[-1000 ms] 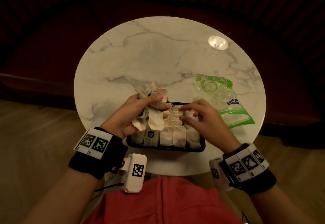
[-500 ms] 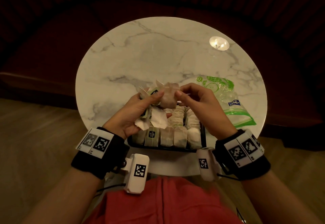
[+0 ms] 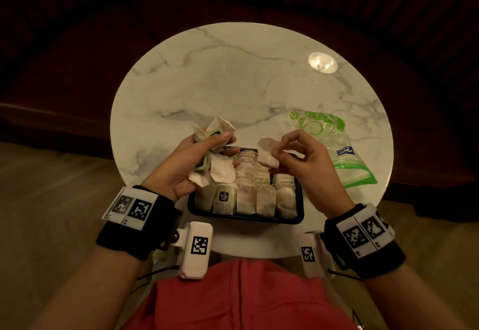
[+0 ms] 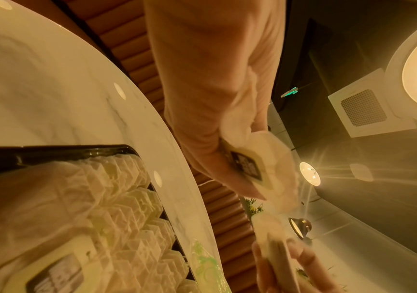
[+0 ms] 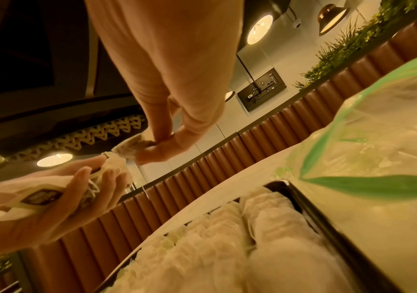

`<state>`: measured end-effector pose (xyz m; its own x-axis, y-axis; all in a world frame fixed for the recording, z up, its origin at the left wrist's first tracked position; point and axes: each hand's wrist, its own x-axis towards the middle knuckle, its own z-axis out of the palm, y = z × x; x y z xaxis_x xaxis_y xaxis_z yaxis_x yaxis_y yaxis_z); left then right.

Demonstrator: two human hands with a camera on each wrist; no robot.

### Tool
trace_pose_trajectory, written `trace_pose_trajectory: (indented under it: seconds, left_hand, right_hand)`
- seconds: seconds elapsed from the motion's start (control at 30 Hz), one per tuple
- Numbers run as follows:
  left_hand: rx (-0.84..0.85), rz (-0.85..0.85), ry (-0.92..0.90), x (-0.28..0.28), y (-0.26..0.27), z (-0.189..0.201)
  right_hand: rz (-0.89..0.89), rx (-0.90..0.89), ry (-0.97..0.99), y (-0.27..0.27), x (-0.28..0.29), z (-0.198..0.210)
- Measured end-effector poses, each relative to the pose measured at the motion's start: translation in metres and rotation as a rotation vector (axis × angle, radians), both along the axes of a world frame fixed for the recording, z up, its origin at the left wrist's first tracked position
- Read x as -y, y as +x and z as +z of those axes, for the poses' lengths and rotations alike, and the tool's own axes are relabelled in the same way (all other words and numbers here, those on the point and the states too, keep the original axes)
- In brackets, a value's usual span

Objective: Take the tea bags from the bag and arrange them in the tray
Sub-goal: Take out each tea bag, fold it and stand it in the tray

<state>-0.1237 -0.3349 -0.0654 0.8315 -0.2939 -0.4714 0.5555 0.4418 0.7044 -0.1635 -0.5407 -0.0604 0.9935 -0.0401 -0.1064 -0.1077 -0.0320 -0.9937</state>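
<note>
Marble table (image 3: pixel 233 75): round and pale, carrying everything — tray at the near edge, zip bag to the right.
Zip bag (image 3: pixel 334 145): clear with green print, flat on the marble just beyond the right hand; looks emptied, though I can't be sure.
Black tray (image 3: pixel 299 215): packed with upright rows of tea bags (image 3: pixel 246 195); any free slot is hidden by the hands.
Left hand (image 3: pixel 181 166): fingers curled round a loose bundle of tea bags (image 3: pixel 220 171), held over the tray's left end.
Right hand (image 3: pixel 308 163): thumb and fingertips pinch a single tea bag (image 3: pixel 268 153), flat face toward the head camera, directly above the tray's far rows — it's the nearer hand, and the placement is straight down.
Views: right wrist camera alone shows the pinch from below; the head view alone shows where it hangs over the rows.
</note>
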Motion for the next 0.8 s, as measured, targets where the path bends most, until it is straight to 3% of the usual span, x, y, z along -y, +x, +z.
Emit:
trace_pose_trajectory:
  seconds: [0.43,0.67,0.8]
  left_hand:
    - [0.018,0.017,0.009,-0.006,-0.002,-0.001]
    - [0.011,0.027,-0.012,-0.009,-0.007,-0.001]
    - [-0.001,0.027,-0.028,-0.009,-0.007,-0.001]
  right_hand:
    - [0.325,-0.275,-0.203,-0.019,0.005,-0.03]
    - [0.412,-0.319,-0.293,-0.019,-0.008,-0.038]
    - [0.457,-0.194,-0.668,-0.018,-0.016,-0.045]
